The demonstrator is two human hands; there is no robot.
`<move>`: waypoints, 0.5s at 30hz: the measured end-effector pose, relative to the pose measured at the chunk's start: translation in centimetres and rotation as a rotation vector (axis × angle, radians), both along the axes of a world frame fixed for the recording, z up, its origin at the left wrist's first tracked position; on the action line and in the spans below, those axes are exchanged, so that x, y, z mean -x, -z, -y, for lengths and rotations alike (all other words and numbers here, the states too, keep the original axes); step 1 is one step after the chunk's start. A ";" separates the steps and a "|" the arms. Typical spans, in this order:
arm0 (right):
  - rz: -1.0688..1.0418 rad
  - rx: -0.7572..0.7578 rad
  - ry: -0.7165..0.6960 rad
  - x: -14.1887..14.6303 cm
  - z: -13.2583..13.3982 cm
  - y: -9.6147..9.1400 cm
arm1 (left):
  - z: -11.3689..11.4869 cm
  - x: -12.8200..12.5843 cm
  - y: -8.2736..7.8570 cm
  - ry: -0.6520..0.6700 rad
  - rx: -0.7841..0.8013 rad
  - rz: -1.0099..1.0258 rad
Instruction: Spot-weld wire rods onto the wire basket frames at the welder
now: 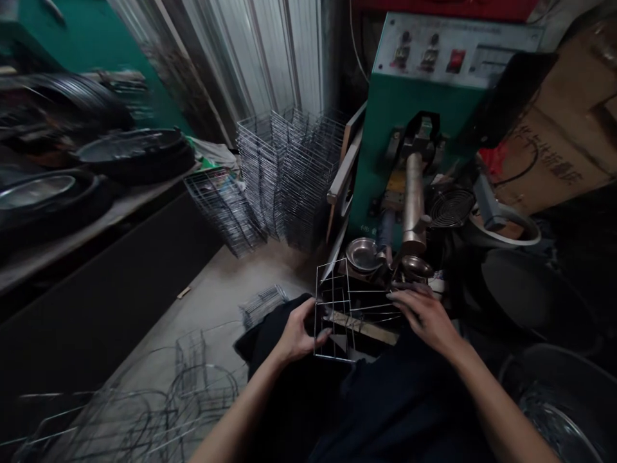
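Observation:
My left hand (302, 331) grips the left edge of a small wire grid frame (332, 302), with thumb and fingers around its outer wire. The frame stands roughly upright above my lap. Thin wires (373, 308) run from it to the right. My right hand (427, 315) is closed at the right ends of these wires, its fingertips pressed together. Behind my hands rises a green machine (371, 161) with a metal cylinder arm (414, 199). Two small metal bowls sit beneath it, one a shallow dish (364, 254). A wooden strip (364, 328) lies below the wires.
Tall stacks of wire grids (289, 173) stand on the floor ahead. Loose wire frames (193, 392) lie at lower left. A dark bench (144, 199) with wire coils runs along the left. Black tubs (563, 399) and a cardboard box (563, 141) are at the right.

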State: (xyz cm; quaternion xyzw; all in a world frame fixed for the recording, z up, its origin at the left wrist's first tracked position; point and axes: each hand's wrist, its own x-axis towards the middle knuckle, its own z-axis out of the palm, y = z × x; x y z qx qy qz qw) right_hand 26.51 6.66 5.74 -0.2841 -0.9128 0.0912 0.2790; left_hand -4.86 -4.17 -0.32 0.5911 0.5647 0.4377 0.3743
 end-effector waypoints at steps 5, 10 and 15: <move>-0.005 -0.021 0.009 -0.2 -1.0 0.5 | -1.2 -0.4 0.4 -0.002 0.014 0.038; 0.065 -0.095 0.029 -0.1 -1.3 1.1 | -1.9 -0.3 0.4 -0.006 -0.039 -0.050; -0.030 -0.119 0.026 -0.1 -1.5 1.2 | -2.4 0.0 0.7 -0.084 -0.095 -0.149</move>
